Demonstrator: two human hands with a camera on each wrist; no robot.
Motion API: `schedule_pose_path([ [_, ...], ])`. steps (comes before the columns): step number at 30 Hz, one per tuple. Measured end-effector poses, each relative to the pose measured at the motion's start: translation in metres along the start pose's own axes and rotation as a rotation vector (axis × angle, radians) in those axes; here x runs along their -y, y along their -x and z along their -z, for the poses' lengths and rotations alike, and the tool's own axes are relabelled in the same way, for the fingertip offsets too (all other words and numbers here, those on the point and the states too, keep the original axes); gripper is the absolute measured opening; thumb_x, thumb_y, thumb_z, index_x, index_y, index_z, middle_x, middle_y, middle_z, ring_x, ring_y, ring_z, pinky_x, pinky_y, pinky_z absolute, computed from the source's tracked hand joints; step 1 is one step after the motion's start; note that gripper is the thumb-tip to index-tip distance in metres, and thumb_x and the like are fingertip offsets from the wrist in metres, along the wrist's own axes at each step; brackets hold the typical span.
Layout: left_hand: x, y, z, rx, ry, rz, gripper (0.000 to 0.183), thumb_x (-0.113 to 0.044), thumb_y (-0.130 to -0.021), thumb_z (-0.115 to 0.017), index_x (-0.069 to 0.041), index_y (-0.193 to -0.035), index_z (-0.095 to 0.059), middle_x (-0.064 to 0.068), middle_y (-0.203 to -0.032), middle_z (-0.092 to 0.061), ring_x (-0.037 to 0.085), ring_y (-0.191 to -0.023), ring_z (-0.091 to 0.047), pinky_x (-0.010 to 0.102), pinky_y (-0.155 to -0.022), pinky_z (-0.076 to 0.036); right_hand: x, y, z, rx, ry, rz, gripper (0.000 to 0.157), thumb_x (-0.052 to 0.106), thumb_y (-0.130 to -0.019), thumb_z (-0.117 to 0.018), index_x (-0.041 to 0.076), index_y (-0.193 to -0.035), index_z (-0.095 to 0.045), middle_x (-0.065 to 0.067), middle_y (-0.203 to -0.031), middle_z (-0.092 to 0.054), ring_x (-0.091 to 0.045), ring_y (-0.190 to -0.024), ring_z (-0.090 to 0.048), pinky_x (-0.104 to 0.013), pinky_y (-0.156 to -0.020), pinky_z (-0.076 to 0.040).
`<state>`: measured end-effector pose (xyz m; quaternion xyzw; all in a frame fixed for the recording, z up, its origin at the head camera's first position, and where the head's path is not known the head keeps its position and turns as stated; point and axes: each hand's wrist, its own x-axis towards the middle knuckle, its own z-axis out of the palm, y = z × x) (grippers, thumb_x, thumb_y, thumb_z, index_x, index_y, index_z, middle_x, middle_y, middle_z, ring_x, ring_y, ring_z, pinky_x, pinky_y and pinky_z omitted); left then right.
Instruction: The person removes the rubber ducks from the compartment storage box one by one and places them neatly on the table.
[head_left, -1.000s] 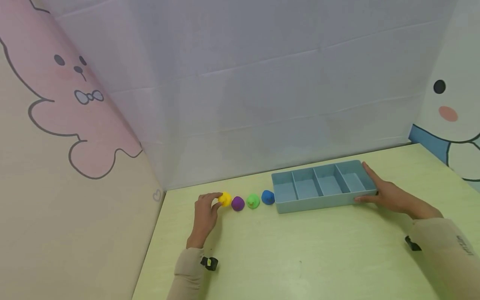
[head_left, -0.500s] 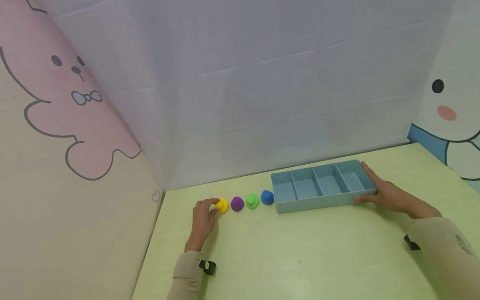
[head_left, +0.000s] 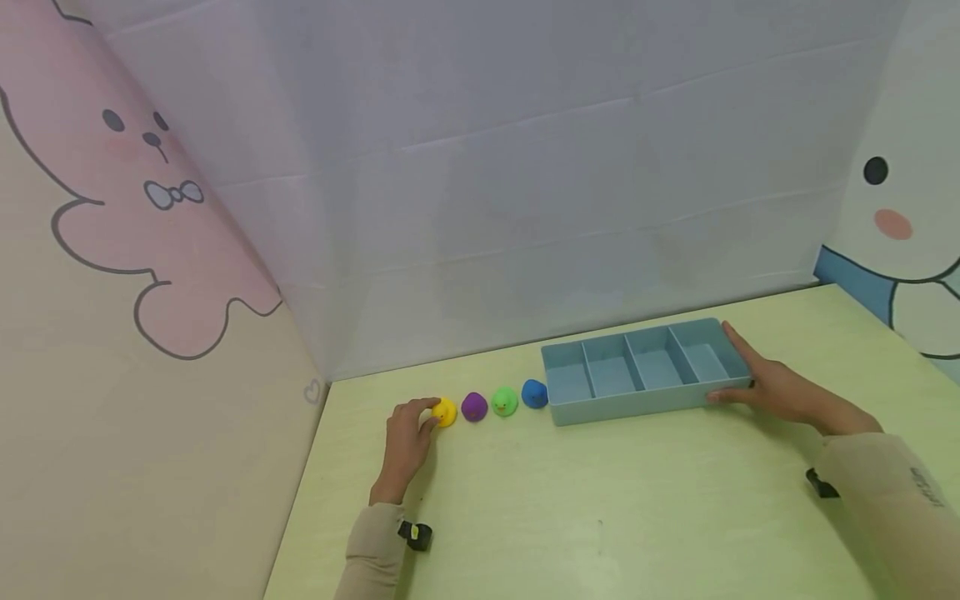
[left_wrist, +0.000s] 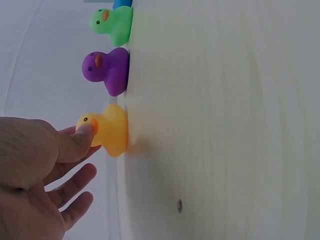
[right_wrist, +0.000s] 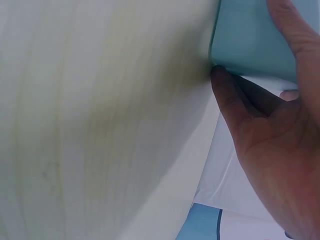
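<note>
A yellow rubber duck [left_wrist: 115,131] stands at the left end of a row on the table. My left hand [head_left: 407,442] pinches its head between thumb and fingers, the other fingers spread loosely. To its right stand a purple rubber duck [head_left: 474,407], a green rubber duck [head_left: 505,402] and a blue rubber duck [head_left: 535,393]. The blue one is right beside a blue-grey divided tray [head_left: 637,406] with several bare compartments. At the tray's right end my right hand [head_left: 783,396] grips it, thumb on the front wall and fingers around the end.
The pale wooden table [head_left: 525,517] meets a white cloth backdrop [head_left: 480,208] behind the row. A left side panel [head_left: 187,417] with a pink cartoon bear borders the table. Another cartoon panel [head_left: 900,125] stands at the right.
My left hand has brought the yellow duck slightly toward me and left, widening its gap from the purple duck. My right hand keeps its grip on the tray, which stays in place.
</note>
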<state>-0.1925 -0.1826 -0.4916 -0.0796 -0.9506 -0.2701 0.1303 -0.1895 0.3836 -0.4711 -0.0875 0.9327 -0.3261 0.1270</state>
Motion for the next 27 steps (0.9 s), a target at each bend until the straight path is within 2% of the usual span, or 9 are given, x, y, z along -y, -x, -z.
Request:
schedule_pose_path([
  [6,0.002,0.000,0.000,0.018,0.011,0.008,0.031,-0.006,-0.094,-0.070,-0.006,-0.125,-0.070,0.015,-0.126,-0.073,0.039,-0.117,-0.062,0.059,-0.100,-0.044,0.000,-0.003,0.000,0.008,-0.013,-0.005,0.129,0.052,-0.088,-0.075,0.024,-0.158,0.031,-0.049,-0.158,-0.005,-0.072,-0.139,-0.020,-0.081,-0.106,-0.025],
  [13,0.004,0.000,0.005,0.053,0.028,-0.015,0.036,-0.007,-0.095,-0.069,-0.004,-0.131,-0.067,0.016,-0.128,-0.071,0.039,-0.115,-0.064,0.056,-0.100,-0.049,0.001,-0.004,-0.001,-0.009,0.019,0.018,0.128,0.051,-0.088,-0.075,0.021,-0.159,0.028,-0.051,-0.155,-0.012,-0.072,-0.136,-0.026,-0.080,-0.105,-0.030],
  [16,0.000,-0.001,0.009,0.057,0.017,-0.022,0.037,-0.011,-0.097,-0.068,-0.005,-0.134,-0.065,0.018,-0.130,-0.069,0.041,-0.118,-0.063,0.061,-0.102,-0.048,0.003,-0.005,0.001,-0.004,0.050,0.013,0.130,0.053,-0.087,-0.076,0.018,-0.159,0.026,-0.051,-0.155,-0.014,-0.072,-0.136,-0.028,-0.078,-0.105,-0.032],
  [19,-0.009,-0.005,0.013,0.050,-0.003,-0.027,0.038,-0.017,-0.099,-0.066,-0.008,-0.136,-0.064,0.019,-0.134,-0.066,0.044,-0.123,-0.060,0.066,-0.103,-0.044,0.007,-0.004,0.009,-0.001,0.071,0.008,0.130,0.054,-0.087,-0.075,0.015,-0.159,0.026,-0.050,-0.155,-0.017,-0.070,-0.136,-0.030,-0.077,-0.103,-0.036],
  [22,-0.023,-0.011,0.018,0.054,-0.019,-0.025,0.040,-0.024,-0.101,-0.064,-0.010,-0.138,-0.063,0.019,-0.139,-0.063,0.045,-0.127,-0.057,0.069,-0.105,-0.041,0.014,-0.003,0.017,-0.011,0.063,0.025,0.122,0.052,-0.093,-0.070,0.013,-0.160,0.024,-0.046,-0.158,-0.017,-0.068,-0.137,-0.032,-0.076,-0.102,-0.038],
  [27,-0.053,-0.023,0.022,0.084,-0.047,-0.040,0.046,-0.032,-0.103,-0.060,-0.014,-0.145,-0.056,0.018,-0.150,-0.054,0.044,-0.137,-0.050,0.066,-0.107,-0.038,0.034,-0.004,0.021,-0.056,0.023,0.091,0.105,0.046,-0.100,-0.062,0.011,-0.163,0.015,-0.036,-0.167,-0.003,-0.063,-0.147,-0.018,-0.080,-0.107,-0.026],
])
